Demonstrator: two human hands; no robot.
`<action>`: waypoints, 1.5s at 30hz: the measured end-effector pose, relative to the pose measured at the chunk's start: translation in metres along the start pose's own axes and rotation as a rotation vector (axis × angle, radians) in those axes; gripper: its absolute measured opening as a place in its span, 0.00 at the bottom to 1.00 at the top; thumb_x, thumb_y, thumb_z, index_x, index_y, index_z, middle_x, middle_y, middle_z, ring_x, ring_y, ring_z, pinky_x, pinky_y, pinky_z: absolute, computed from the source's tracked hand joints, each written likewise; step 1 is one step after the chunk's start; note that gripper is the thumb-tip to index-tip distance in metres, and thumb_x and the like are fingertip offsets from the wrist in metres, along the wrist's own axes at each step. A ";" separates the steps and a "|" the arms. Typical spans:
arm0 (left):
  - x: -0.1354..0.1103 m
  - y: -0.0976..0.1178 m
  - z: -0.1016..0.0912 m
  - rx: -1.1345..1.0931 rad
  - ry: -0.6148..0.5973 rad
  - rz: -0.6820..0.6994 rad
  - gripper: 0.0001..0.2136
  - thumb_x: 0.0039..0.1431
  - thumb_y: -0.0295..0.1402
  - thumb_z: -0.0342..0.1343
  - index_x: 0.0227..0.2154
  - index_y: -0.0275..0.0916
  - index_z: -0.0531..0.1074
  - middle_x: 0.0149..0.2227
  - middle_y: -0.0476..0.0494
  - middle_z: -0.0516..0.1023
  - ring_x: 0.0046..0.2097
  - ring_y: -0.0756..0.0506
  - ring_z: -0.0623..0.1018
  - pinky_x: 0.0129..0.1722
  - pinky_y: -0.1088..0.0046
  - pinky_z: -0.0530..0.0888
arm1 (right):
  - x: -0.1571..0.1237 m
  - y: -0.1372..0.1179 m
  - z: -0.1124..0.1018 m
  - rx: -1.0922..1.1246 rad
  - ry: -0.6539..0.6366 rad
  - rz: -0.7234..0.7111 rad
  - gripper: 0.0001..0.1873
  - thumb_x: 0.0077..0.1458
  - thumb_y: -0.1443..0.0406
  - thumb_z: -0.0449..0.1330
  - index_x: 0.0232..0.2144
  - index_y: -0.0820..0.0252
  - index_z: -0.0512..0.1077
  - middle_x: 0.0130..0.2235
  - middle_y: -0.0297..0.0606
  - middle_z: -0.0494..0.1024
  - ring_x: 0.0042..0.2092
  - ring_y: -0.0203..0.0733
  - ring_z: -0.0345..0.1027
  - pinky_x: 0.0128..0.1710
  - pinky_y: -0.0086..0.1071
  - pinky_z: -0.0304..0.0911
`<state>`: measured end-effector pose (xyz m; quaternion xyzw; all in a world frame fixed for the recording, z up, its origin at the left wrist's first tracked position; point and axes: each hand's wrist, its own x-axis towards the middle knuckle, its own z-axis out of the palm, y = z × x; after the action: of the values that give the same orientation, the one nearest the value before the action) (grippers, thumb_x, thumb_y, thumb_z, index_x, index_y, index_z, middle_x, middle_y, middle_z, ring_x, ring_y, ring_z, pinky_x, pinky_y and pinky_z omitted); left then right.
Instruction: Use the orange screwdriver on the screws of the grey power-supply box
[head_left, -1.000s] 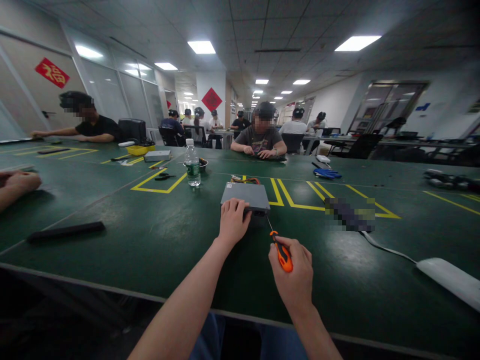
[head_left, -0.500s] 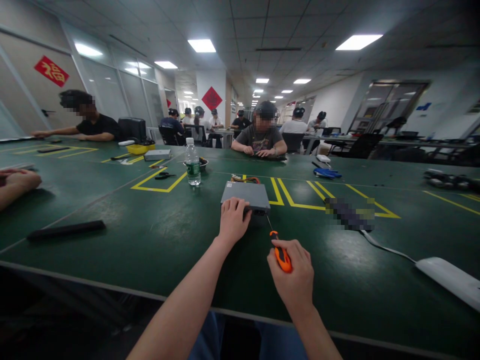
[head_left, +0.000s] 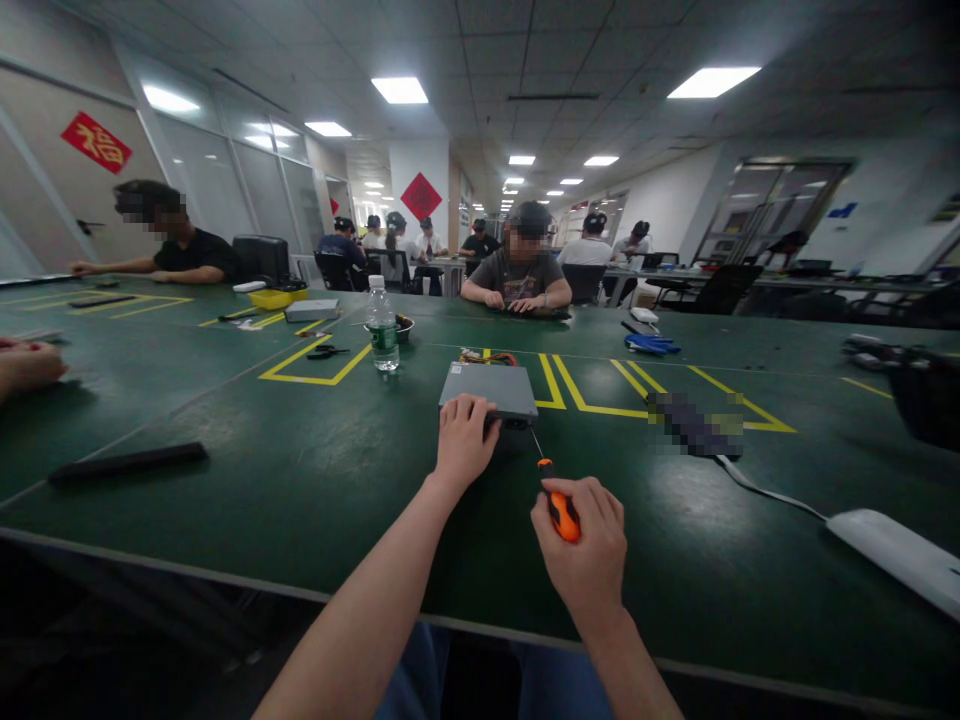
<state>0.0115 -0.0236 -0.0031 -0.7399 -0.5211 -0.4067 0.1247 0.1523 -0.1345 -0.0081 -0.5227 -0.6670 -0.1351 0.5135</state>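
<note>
A grey metal computer power supply [head_left: 495,388] lies on the green table in front of me, its cables bunched at the far side. My left hand [head_left: 466,440] grips its near left part, fingers over the top and thumb at the front face. In my right hand [head_left: 586,535] is a screwdriver [head_left: 562,515] with an orange and black handle. Its thin shaft points up and away, the tip at the lower right corner of the front face. Whether the tip sits in a screw is too small to tell.
A water bottle [head_left: 384,328] stands beyond the power supply to the left, by a small bowl [head_left: 403,328]. A black bar [head_left: 127,463] lies at left. To the right are a blurred dark object [head_left: 694,425], a white power strip [head_left: 896,555] and blue gloves [head_left: 651,344]. A person [head_left: 517,270] sits opposite.
My hands, the power supply and the screwdriver hold nearly the same pose. The whole view has shifted slightly. A dark object has come in at the right edge.
</note>
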 end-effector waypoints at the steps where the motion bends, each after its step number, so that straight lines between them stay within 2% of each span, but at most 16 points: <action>1: 0.000 0.000 0.000 0.001 0.000 0.001 0.09 0.55 0.33 0.51 0.40 0.41 0.66 0.42 0.43 0.66 0.45 0.42 0.65 0.47 0.63 0.62 | 0.001 0.000 0.000 0.000 -0.004 -0.016 0.03 0.51 0.66 0.54 0.30 0.58 0.66 0.28 0.32 0.68 0.33 0.37 0.63 0.41 0.36 0.55; 3: 0.000 0.001 0.000 0.001 0.003 0.004 0.09 0.55 0.33 0.51 0.40 0.41 0.66 0.42 0.43 0.67 0.45 0.42 0.65 0.47 0.63 0.62 | 0.002 -0.001 0.000 0.011 -0.012 0.004 0.04 0.52 0.65 0.53 0.31 0.58 0.66 0.29 0.33 0.69 0.33 0.37 0.63 0.40 0.36 0.55; 7: 0.000 0.001 0.000 -0.007 0.003 0.010 0.09 0.55 0.33 0.50 0.40 0.41 0.66 0.42 0.43 0.66 0.45 0.42 0.65 0.47 0.63 0.62 | 0.001 -0.003 0.000 0.038 -0.012 0.192 0.11 0.55 0.58 0.51 0.36 0.59 0.64 0.29 0.34 0.70 0.31 0.38 0.63 0.35 0.34 0.57; 9: 0.000 0.001 0.001 -0.010 0.005 0.007 0.09 0.55 0.33 0.50 0.40 0.41 0.66 0.42 0.43 0.66 0.45 0.42 0.65 0.47 0.63 0.62 | 0.000 -0.002 0.000 0.040 -0.015 0.237 0.12 0.55 0.57 0.51 0.37 0.59 0.63 0.29 0.34 0.71 0.31 0.38 0.63 0.33 0.32 0.58; 16: 0.000 0.000 0.001 -0.012 0.001 0.006 0.10 0.55 0.33 0.51 0.40 0.41 0.66 0.42 0.43 0.66 0.45 0.42 0.65 0.47 0.63 0.62 | 0.001 -0.001 0.001 0.002 -0.053 -0.018 0.04 0.51 0.65 0.54 0.32 0.58 0.66 0.30 0.33 0.70 0.34 0.38 0.64 0.42 0.37 0.56; 19: 0.000 0.000 0.001 -0.012 0.006 0.007 0.10 0.54 0.32 0.51 0.40 0.41 0.66 0.42 0.43 0.66 0.45 0.42 0.65 0.47 0.63 0.62 | 0.002 -0.003 0.000 0.024 -0.075 0.008 0.05 0.53 0.63 0.52 0.33 0.58 0.66 0.30 0.34 0.70 0.33 0.38 0.64 0.42 0.38 0.55; 24: 0.000 0.001 -0.001 -0.008 0.007 0.010 0.10 0.54 0.32 0.51 0.40 0.41 0.66 0.42 0.43 0.66 0.45 0.42 0.64 0.47 0.63 0.62 | 0.000 -0.002 0.002 0.031 -0.028 0.189 0.11 0.55 0.58 0.51 0.37 0.60 0.63 0.26 0.33 0.69 0.30 0.38 0.63 0.36 0.35 0.58; 29: 0.000 0.001 0.000 -0.009 0.013 0.007 0.10 0.54 0.33 0.51 0.40 0.41 0.66 0.42 0.43 0.66 0.45 0.42 0.65 0.46 0.64 0.62 | -0.001 0.000 0.002 0.003 -0.052 -0.015 0.05 0.51 0.65 0.54 0.33 0.58 0.66 0.30 0.33 0.70 0.34 0.38 0.64 0.42 0.37 0.56; 31: 0.000 0.001 0.001 -0.007 0.013 0.009 0.09 0.54 0.33 0.51 0.40 0.41 0.66 0.41 0.43 0.67 0.45 0.42 0.65 0.46 0.64 0.62 | 0.000 0.000 0.002 0.002 -0.065 -0.038 0.05 0.51 0.66 0.54 0.33 0.58 0.66 0.29 0.33 0.70 0.33 0.38 0.63 0.42 0.38 0.55; 34: 0.000 0.001 0.001 -0.005 0.016 0.009 0.09 0.54 0.33 0.51 0.40 0.41 0.66 0.41 0.43 0.67 0.45 0.43 0.65 0.46 0.64 0.62 | 0.001 -0.002 0.001 0.025 -0.079 0.024 0.06 0.53 0.63 0.52 0.33 0.58 0.66 0.30 0.33 0.70 0.34 0.38 0.64 0.42 0.38 0.55; 38: 0.000 0.000 0.002 -0.006 0.016 0.006 0.09 0.54 0.33 0.51 0.40 0.42 0.66 0.42 0.43 0.66 0.45 0.42 0.65 0.46 0.63 0.62 | 0.000 -0.003 0.002 0.052 -0.061 0.189 0.12 0.54 0.57 0.52 0.37 0.59 0.64 0.30 0.35 0.71 0.32 0.39 0.64 0.38 0.36 0.58; 40: 0.000 0.000 0.001 -0.008 0.016 0.006 0.09 0.54 0.32 0.51 0.40 0.42 0.66 0.42 0.43 0.66 0.45 0.42 0.65 0.46 0.63 0.62 | -0.001 -0.003 0.003 0.058 -0.059 0.214 0.12 0.54 0.57 0.52 0.37 0.59 0.63 0.29 0.35 0.71 0.32 0.40 0.65 0.37 0.35 0.59; 45: 0.000 0.000 0.001 -0.019 0.020 0.005 0.09 0.54 0.32 0.51 0.40 0.41 0.66 0.41 0.43 0.66 0.45 0.42 0.65 0.46 0.63 0.62 | -0.002 0.000 0.003 0.020 -0.092 0.014 0.06 0.51 0.65 0.53 0.34 0.58 0.65 0.31 0.34 0.70 0.35 0.39 0.64 0.43 0.38 0.56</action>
<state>0.0120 -0.0236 -0.0036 -0.7384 -0.5141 -0.4186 0.1237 0.1502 -0.1334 -0.0105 -0.5278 -0.6875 -0.1008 0.4885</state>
